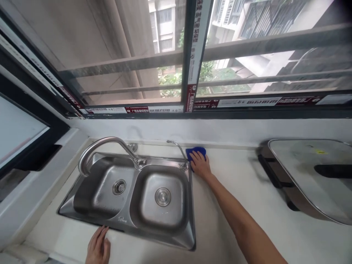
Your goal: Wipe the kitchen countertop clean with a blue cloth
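My right hand (200,164) reaches across the pale countertop (228,205) and presses down on a blue cloth (195,151), at the back right corner of the steel double sink (189,205). Its fingers lie over the cloth, close to the small thin tap (177,146). My left hand (98,246) rests flat with fingers stretched out on the counter's near side, its fingertips touching the sink's front rim. It holds nothing. The big curved faucet (101,146) arches over the left basin.
A wok with a glass lid (308,172) sits on a stove at the right. A window with bars (192,66) runs along the back wall above a white ledge. A dark-framed panel (24,132) stands at the left.
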